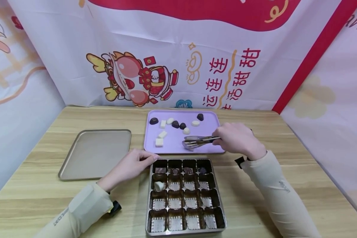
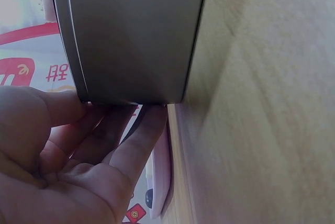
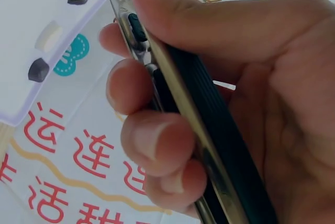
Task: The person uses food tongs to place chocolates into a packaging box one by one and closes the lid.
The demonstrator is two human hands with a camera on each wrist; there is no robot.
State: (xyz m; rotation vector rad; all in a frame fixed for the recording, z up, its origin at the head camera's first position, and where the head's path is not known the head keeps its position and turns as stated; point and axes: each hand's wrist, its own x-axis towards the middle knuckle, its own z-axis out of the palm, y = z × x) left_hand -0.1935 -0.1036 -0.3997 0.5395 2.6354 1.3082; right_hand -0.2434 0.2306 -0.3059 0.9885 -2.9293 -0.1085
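Note:
In the head view, my left hand (image 1: 134, 165) holds the far left corner of a divided metal chocolate box (image 1: 150, 198). The left wrist view shows thumb and fingertips against the end of its wall (image 2: 131, 41). My right hand (image 1: 236, 138) grips a pair of tongs (image 1: 197, 141), fingers wrapped round the handles (image 3: 180, 93). The tongs' head hovers over or rests on a purple tray (image 1: 172, 149); whether it holds anything cannot be told. Dark chocolates (image 1: 175, 124) and white chocolates (image 1: 159, 142) lie scattered there. A white chocolate (image 1: 158, 186) sits in the box's second row, leftmost compartment; dark chocolates (image 1: 188, 170) occupy the far row.
A flat bronze baking tray (image 1: 98, 152) lies on the wooden table (image 1: 250, 205), left of the purple tray. Behind the table's far edge hangs a printed cloth (image 1: 166, 39) with a cartoon figure and red characters; more cloth hangs at both sides.

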